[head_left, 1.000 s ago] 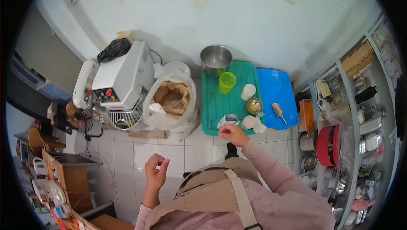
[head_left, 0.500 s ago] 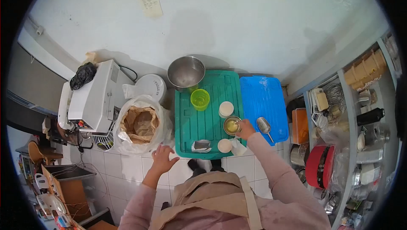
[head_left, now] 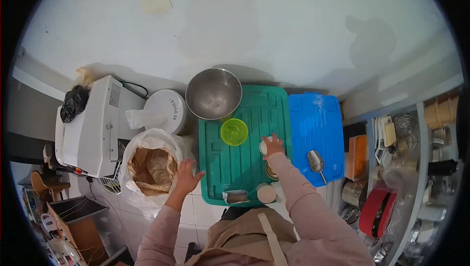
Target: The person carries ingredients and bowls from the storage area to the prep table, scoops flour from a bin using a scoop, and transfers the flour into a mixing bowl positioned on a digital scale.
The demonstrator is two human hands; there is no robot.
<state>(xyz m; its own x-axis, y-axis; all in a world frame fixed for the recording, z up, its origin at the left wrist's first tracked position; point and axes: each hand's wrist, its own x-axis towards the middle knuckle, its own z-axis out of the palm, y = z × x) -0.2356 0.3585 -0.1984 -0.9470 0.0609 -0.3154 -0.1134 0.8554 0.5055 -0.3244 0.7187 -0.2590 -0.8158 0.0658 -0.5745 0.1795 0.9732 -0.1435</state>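
Just now the right hand (head_left: 273, 147) has moved from the bowl (head_left: 270, 172) to the far tub (head_left: 263, 147), on the green lid (head_left: 267, 107) — attention sits there. It partly covers the tub; whether it grips, I cannot tell. The left hand (head_left: 185, 178) spreads wide by the bag (head_left: 131, 180). A sleeve (head_left: 308, 195) hides some bowl.

Right hand (head_left: 274, 146) is over a white tub (head_left: 263, 147) by the right edge of the green lid (head_left: 264, 107), grip's kinda hard to tell. Left hand (head_left: 186, 175), fingers spread, is near the left edge, beside an open bag (head_left: 162, 140). Big steel bowl (head_left: 214, 92) covers the far left corner, yellow-green cup (head_left: 234, 133) just in front.
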